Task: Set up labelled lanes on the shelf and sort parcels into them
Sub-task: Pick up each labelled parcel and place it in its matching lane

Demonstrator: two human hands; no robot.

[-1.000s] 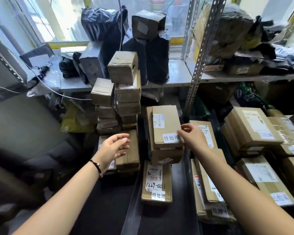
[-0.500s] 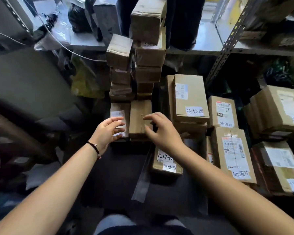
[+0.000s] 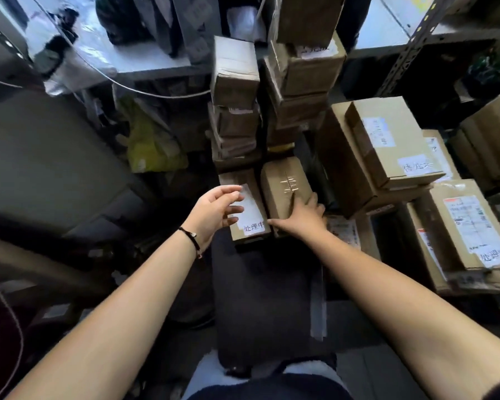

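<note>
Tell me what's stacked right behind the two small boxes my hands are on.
Behind the two small boxes, two leaning columns of taped cardboard parcels rise to the upper shelf. Their bottom parcels and whatever lies behind them are hidden.

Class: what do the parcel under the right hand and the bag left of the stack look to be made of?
Parcel: brown corrugated cardboard, matte, with glossy clear tape along its seam. Bag: probably thin yellow plastic film, crinkled and slightly shiny.

Dark shelf (image 3: 260, 298) carries two small brown parcels (image 3: 286, 186) side by side.
</note>
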